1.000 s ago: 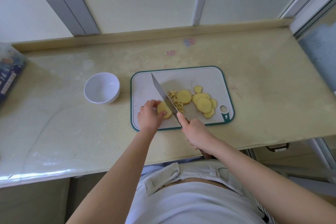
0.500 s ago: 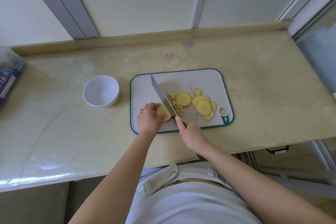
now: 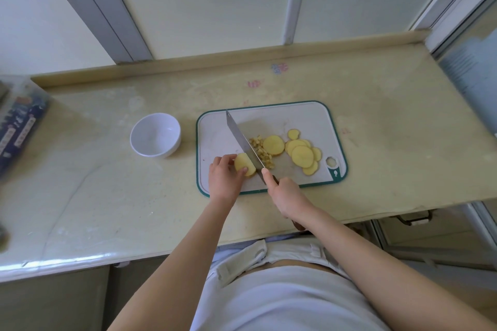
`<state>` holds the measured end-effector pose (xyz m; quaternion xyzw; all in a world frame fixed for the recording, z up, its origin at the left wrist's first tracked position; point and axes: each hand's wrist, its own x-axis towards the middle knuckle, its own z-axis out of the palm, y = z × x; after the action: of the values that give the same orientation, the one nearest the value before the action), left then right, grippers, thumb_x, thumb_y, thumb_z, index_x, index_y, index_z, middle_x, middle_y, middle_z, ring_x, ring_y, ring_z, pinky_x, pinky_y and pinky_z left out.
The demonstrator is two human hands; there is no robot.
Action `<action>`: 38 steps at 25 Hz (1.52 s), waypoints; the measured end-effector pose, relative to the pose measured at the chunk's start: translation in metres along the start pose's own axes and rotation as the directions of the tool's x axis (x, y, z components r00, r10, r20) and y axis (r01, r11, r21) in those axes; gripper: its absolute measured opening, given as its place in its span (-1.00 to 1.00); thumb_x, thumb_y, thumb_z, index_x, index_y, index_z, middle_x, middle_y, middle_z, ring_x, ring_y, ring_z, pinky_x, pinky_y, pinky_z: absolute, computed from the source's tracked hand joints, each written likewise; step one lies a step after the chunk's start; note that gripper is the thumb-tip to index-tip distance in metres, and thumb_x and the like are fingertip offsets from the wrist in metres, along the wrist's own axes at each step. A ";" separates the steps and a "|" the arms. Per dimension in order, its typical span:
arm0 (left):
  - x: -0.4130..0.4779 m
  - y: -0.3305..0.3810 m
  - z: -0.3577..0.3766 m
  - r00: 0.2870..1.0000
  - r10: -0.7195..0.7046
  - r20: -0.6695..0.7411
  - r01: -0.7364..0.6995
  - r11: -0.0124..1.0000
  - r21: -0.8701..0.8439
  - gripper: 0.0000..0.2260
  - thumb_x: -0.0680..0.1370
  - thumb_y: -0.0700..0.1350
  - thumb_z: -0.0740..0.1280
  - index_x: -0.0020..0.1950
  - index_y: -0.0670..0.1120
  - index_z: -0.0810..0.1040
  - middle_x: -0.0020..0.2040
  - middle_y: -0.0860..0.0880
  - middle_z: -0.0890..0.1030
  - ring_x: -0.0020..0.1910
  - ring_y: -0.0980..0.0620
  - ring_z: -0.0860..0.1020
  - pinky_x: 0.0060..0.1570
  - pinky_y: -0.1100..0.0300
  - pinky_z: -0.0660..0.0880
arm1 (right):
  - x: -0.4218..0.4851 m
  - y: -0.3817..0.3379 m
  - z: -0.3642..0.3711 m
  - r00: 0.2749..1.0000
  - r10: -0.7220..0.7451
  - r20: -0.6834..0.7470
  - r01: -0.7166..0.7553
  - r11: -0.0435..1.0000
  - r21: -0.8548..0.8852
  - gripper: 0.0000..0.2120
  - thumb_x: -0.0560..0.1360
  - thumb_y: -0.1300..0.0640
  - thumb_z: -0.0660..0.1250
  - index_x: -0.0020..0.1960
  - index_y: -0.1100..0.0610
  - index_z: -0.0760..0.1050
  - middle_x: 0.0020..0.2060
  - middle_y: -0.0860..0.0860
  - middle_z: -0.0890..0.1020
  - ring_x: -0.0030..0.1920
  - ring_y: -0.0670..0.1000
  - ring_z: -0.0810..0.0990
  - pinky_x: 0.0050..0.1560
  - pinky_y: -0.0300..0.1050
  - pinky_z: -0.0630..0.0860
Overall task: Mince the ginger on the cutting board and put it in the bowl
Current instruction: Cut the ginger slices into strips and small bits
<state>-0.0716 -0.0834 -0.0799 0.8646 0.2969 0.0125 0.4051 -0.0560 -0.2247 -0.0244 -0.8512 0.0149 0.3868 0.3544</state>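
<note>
Mincing is under way near the middle of the counter, and most of it looks undone.

- **Left edge of the counter:** a dark printed box lies well apart from the work.
- **Just beside the board's left edge:** the white bowl stands empty.
- **Front left corner of the cutting board:** the left hand curls its fingers and thumb round a ginger piece, pinning it down.
- **Along that piece's right face:** the knife lies diagonally, its tip toward the board's back left.
- **Right of the blade:** a small heap of minced ginger, then whole ginger slices overlapping toward the right edge.
- **Front edge of the board:** the right hand is clamped on the knife handle, forefinger laid along the spine.

To do this cut well, I would tuck the left thumb back, since it sits close to the blade. The knuckles can then guide the blade's flat. Take thin, even strokes with the tip kept down. The heap looks coarse, so a second cross pass would likely help before anything is scraped leftward to the bowl.
</note>
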 end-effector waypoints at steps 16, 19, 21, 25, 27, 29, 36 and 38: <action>0.000 0.002 -0.001 1.000 -0.019 0.006 0.019 1.000 -0.016 -0.65 0.45 -0.11 0.42 0.21 -0.10 0.50 0.10 -0.05 0.48 0.11 -0.05 0.45 0.14 0.05 0.45 | -0.017 -0.001 -0.011 0.999 -0.020 0.050 0.015 0.994 0.109 -0.47 0.58 -0.33 0.00 -0.35 0.05 0.16 -0.51 -0.03 0.20 -0.57 -0.04 0.18 -0.58 -0.30 0.18; 0.000 0.002 -0.001 1.000 -0.019 0.005 0.019 1.000 -0.021 -0.65 0.45 -0.10 0.42 0.21 -0.10 0.50 0.10 -0.05 0.48 0.11 -0.04 0.45 0.13 0.05 0.45 | -0.020 0.000 -0.010 0.999 -0.019 0.031 0.017 0.996 0.087 -0.47 0.59 -0.31 0.01 -0.35 0.06 0.16 -0.50 -0.03 0.22 -0.56 -0.03 0.18 -0.58 -0.30 0.17; 0.000 0.002 -0.001 1.000 -0.018 0.004 0.018 1.000 -0.021 -0.66 0.46 -0.10 0.42 0.21 -0.10 0.50 0.10 -0.05 0.48 0.11 -0.04 0.44 0.13 0.06 0.45 | -0.021 -0.001 -0.009 1.000 -0.012 0.014 0.011 0.997 0.071 -0.45 0.59 -0.30 0.01 -0.38 0.07 0.16 -0.51 -0.02 0.22 -0.57 -0.03 0.19 -0.56 -0.27 0.17; 0.002 0.001 0.000 1.000 -0.003 0.004 0.003 1.000 0.007 -0.68 0.45 -0.11 0.42 0.19 -0.10 0.51 0.10 -0.06 0.48 0.11 -0.05 0.44 0.13 0.04 0.43 | -0.023 -0.007 -0.008 0.999 -0.023 0.023 0.023 0.999 -0.026 -0.50 0.64 -0.21 -0.01 -0.38 0.04 0.18 -0.47 0.03 0.29 -0.49 0.01 0.27 -0.42 -0.14 0.29; 0.002 0.000 0.000 1.000 0.008 0.009 -0.008 1.000 0.026 -0.69 0.45 -0.11 0.42 0.17 -0.10 0.51 0.09 -0.06 0.48 0.11 -0.05 0.43 0.13 0.04 0.43 | -0.024 -0.010 -0.009 0.999 -0.026 0.031 0.026 1.000 -0.009 -0.54 0.65 -0.19 0.01 -0.35 0.02 0.21 -0.44 0.03 0.32 -0.46 -0.02 0.29 -0.42 -0.18 0.30; 0.003 0.000 0.000 1.000 0.013 0.013 -0.013 0.999 0.038 -0.69 0.45 -0.11 0.42 0.17 -0.11 0.52 0.09 -0.06 0.48 0.10 -0.05 0.43 0.12 0.04 0.43 | -0.024 -0.011 -0.011 1.000 -0.009 0.024 0.008 1.000 0.028 -0.51 0.63 -0.22 0.04 -0.34 0.08 0.25 -0.43 0.03 0.34 -0.46 -0.05 0.30 -0.46 -0.23 0.26; 0.003 0.000 -0.001 1.000 0.019 0.012 -0.019 0.999 0.042 -0.70 0.45 -0.11 0.42 0.15 -0.12 0.52 0.08 -0.06 0.49 0.09 -0.06 0.45 0.11 0.05 0.44 | -0.008 -0.012 -0.006 0.999 -0.002 0.037 0.001 1.000 0.014 -0.50 0.62 -0.24 0.02 -0.33 0.09 0.25 -0.41 0.03 0.36 -0.45 -0.04 0.32 -0.44 -0.22 0.28; 0.003 0.000 -0.001 1.000 0.010 0.016 -0.011 1.000 0.027 -0.70 0.44 -0.12 0.43 0.14 -0.12 0.52 0.07 -0.06 0.48 0.09 -0.06 0.46 0.11 0.02 0.44 | -0.002 -0.007 -0.001 1.000 -0.017 0.024 0.018 1.000 -0.003 -0.50 0.62 -0.25 0.02 -0.33 0.09 0.26 -0.40 0.03 0.37 -0.42 -0.05 0.33 -0.40 -0.23 0.29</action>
<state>-0.0692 -0.0809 -0.0801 0.8716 0.2894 0.0038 0.3958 -0.0545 -0.2206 -0.0178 -0.8471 0.0025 0.3941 0.3564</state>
